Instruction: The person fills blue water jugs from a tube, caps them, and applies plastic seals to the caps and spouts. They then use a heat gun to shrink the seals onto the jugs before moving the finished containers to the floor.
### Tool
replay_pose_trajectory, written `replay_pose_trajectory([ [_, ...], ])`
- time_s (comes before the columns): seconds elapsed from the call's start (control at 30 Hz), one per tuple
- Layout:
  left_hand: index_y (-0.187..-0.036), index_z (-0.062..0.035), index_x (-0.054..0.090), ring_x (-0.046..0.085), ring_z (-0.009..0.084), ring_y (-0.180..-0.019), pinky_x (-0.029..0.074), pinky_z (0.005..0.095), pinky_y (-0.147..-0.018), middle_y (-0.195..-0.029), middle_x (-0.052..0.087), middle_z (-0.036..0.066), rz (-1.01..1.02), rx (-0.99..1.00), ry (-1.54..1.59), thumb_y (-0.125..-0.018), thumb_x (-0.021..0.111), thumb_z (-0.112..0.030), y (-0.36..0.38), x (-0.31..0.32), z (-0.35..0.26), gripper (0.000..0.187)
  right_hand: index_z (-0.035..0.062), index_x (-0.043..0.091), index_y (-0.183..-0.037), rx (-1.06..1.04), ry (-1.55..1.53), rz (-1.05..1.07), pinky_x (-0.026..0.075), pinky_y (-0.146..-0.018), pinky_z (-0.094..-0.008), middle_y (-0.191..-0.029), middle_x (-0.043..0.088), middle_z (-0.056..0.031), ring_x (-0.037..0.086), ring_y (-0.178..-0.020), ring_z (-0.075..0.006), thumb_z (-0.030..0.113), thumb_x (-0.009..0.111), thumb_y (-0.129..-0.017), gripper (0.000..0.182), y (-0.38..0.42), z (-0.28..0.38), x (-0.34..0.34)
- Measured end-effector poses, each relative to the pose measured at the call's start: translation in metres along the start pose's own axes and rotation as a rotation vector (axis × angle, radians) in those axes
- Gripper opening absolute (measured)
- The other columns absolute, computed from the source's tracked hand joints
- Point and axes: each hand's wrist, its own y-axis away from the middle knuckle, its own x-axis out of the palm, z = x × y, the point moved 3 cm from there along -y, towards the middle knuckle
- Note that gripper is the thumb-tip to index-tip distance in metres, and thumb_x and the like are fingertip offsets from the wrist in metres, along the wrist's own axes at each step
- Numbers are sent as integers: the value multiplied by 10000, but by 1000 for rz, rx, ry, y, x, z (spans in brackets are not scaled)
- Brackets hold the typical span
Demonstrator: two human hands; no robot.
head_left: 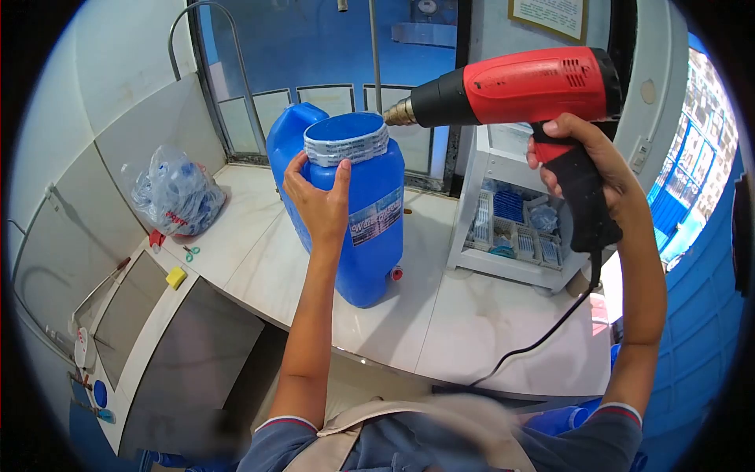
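A tall blue water container (373, 259) stands upright on the white counter. Around its wide neck is a printed whitish shrink band (346, 149). My left hand (321, 193) grips this band, the thumb at the front and the fingers round the left side. Raised at the right, my right hand (586, 157) is closed round the black handle of a red and black heat gun (519, 85). Its metal nozzle (399, 112) points left, right at the band's upper right edge. A printed label is on the container's front, and a small red tap (396, 273) sits low on its right side.
A clear plastic bag (177, 193) and small scissors (191, 252) lie at left on the counter (259, 236). A yellow sponge (175, 277) rests near the sink. At right stands a white shelf (503, 263) with small trays. The black cord (543, 342) crosses the counter's front.
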Motion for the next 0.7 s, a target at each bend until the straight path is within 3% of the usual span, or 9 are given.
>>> replay_pose_trajectory([
  [0.37,-1152,31,415,376,319,-1133,302,422,-977,-1186,435,182,-15,30,-46,-757,702,-367,2,1,0,629,-56,483,-954,-26,-2,49,516,-406,-232,-697,601,-145,572,-456,-141,185,645,-753,353,-55,-6,-6],
  [0.5,-1148,34,418,377,319,-1130,300,425,-976,-1188,435,183,-16,35,-59,-758,700,-373,2,1,2,630,-84,413,-1023,-28,-49,80,514,-392,-247,-690,591,-169,578,-447,-160,168,608,-772,406,-39,-17,-20],
  [0.6,-1162,30,415,373,319,-1139,294,423,-981,-1179,439,185,-11,23,-60,-787,665,-370,3,2,1,602,-65,511,-884,-52,-60,-1,493,-411,-250,-719,590,-156,565,-459,-161,229,602,-751,335,-9,-43,-28],
  [0.7,-1192,23,401,365,320,-1154,288,411,-993,-1193,423,188,34,-12,5,-848,581,-336,4,-3,4,529,-61,517,-931,-189,44,-40,498,-446,-266,-753,586,-154,573,-501,-166,241,604,-741,367,19,-83,-22],
])
